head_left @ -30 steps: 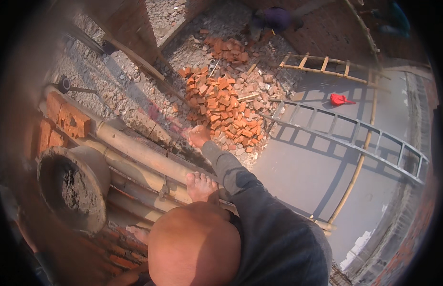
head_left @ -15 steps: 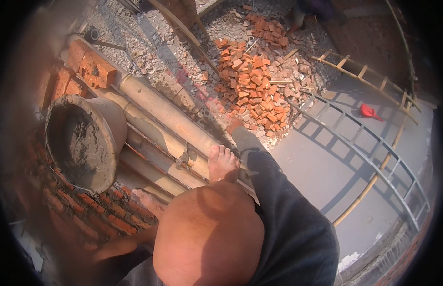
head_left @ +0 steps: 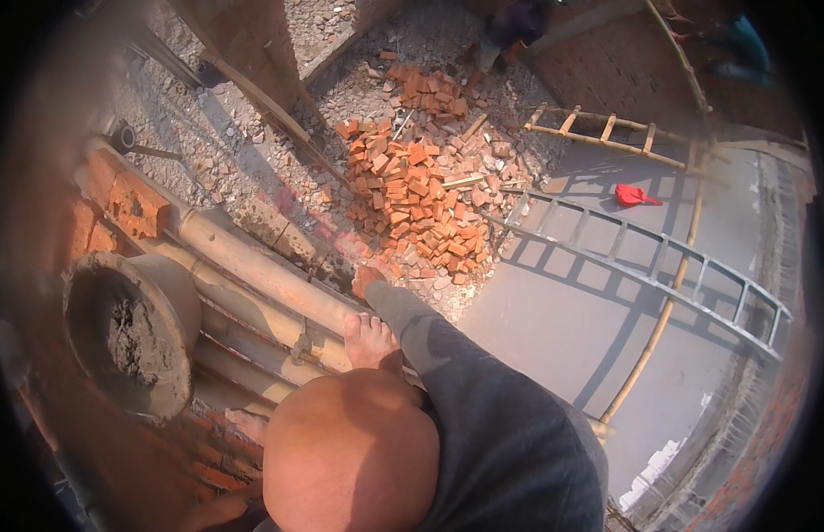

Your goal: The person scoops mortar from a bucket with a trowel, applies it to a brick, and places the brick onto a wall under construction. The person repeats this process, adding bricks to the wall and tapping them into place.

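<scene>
My right arm, in a dark grey sleeve, reaches out past my bare knee [head_left: 351,452]. At its end my right hand [head_left: 368,281] shows as a small patch beyond the bamboo poles [head_left: 261,266], its fingers too unclear to read. Bare skin [head_left: 221,507] shows blurred at the lower left; I cannot make out a left hand there. One bare foot [head_left: 373,342] rests on the poles, and another foot [head_left: 246,424] is partly hidden by the knee. A bucket of wet mortar [head_left: 137,341] stands tilted at the left, next to several red bricks [head_left: 137,206].
Below lies a heap of broken bricks [head_left: 412,195] on rubble. A metal ladder [head_left: 642,259] and a bamboo ladder [head_left: 607,140] cross above a grey slab [head_left: 554,328] bearing a red object [head_left: 636,195]. One person [head_left: 511,31] bends near the heap; another [head_left: 740,49] is at top right.
My view has swung to the right, so the bucket, poles and brick heap sit farther left. A person in teal now shows at top right. My right arm still reaches outward.
</scene>
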The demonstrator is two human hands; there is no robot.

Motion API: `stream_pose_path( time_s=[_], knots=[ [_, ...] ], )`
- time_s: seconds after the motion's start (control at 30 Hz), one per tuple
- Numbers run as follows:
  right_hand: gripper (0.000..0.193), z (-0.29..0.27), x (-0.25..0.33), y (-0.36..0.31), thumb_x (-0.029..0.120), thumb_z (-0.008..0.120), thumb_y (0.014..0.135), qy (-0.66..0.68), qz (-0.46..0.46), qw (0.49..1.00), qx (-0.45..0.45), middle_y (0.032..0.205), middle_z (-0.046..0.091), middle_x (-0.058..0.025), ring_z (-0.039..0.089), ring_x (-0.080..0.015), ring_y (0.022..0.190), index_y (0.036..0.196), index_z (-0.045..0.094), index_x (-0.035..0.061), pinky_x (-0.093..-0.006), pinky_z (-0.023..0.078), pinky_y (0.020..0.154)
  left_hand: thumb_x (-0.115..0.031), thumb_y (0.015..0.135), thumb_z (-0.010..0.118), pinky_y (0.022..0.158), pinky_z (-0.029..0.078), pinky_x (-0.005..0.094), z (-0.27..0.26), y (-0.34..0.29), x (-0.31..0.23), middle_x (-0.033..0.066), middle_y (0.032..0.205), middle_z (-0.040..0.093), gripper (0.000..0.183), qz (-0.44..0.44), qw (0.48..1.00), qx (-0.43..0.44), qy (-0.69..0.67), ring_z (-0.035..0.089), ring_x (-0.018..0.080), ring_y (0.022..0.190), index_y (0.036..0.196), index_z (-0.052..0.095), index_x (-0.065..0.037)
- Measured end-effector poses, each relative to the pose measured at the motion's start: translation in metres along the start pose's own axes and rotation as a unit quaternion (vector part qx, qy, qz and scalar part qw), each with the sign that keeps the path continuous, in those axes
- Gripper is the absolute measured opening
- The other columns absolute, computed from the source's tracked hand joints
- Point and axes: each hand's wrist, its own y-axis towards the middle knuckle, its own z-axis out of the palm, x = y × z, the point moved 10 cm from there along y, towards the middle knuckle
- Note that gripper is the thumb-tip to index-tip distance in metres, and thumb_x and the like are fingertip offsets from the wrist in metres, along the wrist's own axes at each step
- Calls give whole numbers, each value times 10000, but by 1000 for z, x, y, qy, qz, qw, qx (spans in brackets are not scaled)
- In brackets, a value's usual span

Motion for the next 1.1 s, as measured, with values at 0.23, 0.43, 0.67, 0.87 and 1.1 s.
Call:
stream_pose_path(
  time_s=[0.23,0.43,0.67,0.87,1.1],
  knots=[
    [378,-1,-13,-4,282,646,918,-7,50,998,42,1247,681,-259,649,-418,1187,1197,675,28,-489,516,1012,-321,1069,484,1008,523,479,110,-77,-47,188,1204,683,486,544,56,-98,832,674,311,1075,1371,566,51],
    [373,-22,2,-15,218,651,913,-18,57,998,31,1301,657,-252,624,-417,1239,1232,673,26,-477,503,1044,-334,1080,466,1080,493,478,109,-89,-40,210,1348,621,523,550,-99,-122,820,640,324,1177,1420,520,59],
    [401,-32,14,-18,184,609,915,-18,37,998,49,1295,671,-245,639,-420,1218,1282,659,31,-482,508,1039,-345,1075,485,1065,519,442,93,-78,-26,231,1434,566,568,517,-180,-106,830,617,324,1241,1452,480,79],
    [413,-22,6,-12,199,691,854,4,41,999,23,1239,690,-254,661,-419,1176,1227,678,22,-479,525,999,-356,1071,489,1025,550,408,72,-67,-8,245,1480,539,590,455,-310,-54,833,610,316,1269,1469,469,79],
    [375,-26,-6,-3,240,665,928,-22,41,999,-13,1266,686,-236,645,-396,1228,1244,684,40,-469,512,1041,-284,1078,457,997,561,431,54,-26,-3,254,1426,582,516,259,-609,-96,743,601,322,1279,1439,518,81]
  ],
)
